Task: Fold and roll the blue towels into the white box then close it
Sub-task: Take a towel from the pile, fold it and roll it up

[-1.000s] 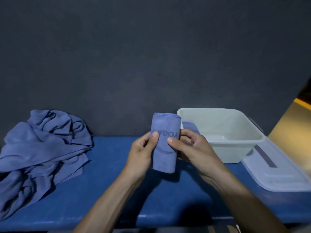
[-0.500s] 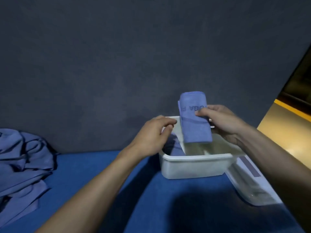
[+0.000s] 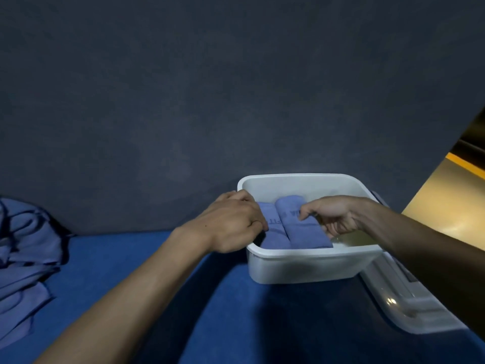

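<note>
White plastic forms the box [image 3: 309,266], which stands on the blue tabletop [image 3: 236,311] against a dark grey wall [image 3: 210,88]. Only the head view is available.

Head view: two rolled blue towels lie side by side in the left half of the box. The right roll [image 3: 301,227] carries dark printed lettering on its top face; the left roll [image 3: 273,239] touches it along its length and is partly covered by the left hand [image 3: 233,222]. The right part of the box floor is bare.

The left hand reaches over the box's left rim with fingers curled down onto the left roll; whether the grip closes around the cloth or only presses it cannot be told, as the fingertips are hidden. The right hand [image 3: 333,215] reaches in from the right, thumb and fingers bent around the right roll's far-right edge, the grip pinching the cloth. The right roll therefore lies under and to the left of that grip.

The translucent lid [image 3: 401,303] lies flat on the tabletop just beside the box's right side. A heap of loose blue towels [image 3: 23,264] sits at the far left of the tabletop, well apart from the box.
</note>
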The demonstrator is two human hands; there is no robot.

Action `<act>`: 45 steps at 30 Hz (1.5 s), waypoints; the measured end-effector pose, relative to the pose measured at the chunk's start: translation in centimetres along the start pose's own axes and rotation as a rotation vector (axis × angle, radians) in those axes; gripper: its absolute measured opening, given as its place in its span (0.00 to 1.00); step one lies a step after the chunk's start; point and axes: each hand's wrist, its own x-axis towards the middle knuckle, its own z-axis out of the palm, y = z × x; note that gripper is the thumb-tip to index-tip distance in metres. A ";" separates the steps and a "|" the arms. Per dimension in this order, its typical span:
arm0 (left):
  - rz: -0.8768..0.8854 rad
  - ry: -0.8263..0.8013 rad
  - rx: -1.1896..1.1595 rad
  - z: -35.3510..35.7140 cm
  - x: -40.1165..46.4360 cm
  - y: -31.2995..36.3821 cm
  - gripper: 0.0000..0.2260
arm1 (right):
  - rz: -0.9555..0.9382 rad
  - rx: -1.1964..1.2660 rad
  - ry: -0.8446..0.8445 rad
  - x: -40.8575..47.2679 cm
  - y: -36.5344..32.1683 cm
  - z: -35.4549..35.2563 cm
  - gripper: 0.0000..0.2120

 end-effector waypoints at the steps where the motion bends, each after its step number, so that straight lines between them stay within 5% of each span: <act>1: -0.006 -0.007 0.000 0.0 0.1 0.0 0.25 | 0.013 -0.015 0.002 0.0 0.1 0.0 0.07; 9: -0.021 -0.017 -0.006 0.2 0.2 0.3 0.25 | 0.073 -0.056 -0.094 0.2 1.0 1.6 0.09; 16: -0.036 -0.021 -0.018 0.1 0.0 0.5 0.26 | 0.063 -0.600 0.142 0.3 0.6 1.8 0.11; 22: -0.041 -0.027 -0.009 0.0 0.0 0.8 0.26 | 0.081 -0.368 0.024 0.1 1.3 1.6 0.13; 31: -0.050 -0.029 -0.032 0.1 0.1 0.7 0.26 | -0.231 -0.906 0.286 -2.5 0.2 2.0 0.27; 36: -0.053 -0.035 -0.043 0.1 0.2 0.6 0.26 | -0.218 -1.060 0.130 -5.0 -0.4 2.6 0.40; 45: -0.042 -0.044 -0.014 0.2 0.3 0.6 0.26 | -0.199 -1.193 0.081 -2.8 0.6 2.9 0.41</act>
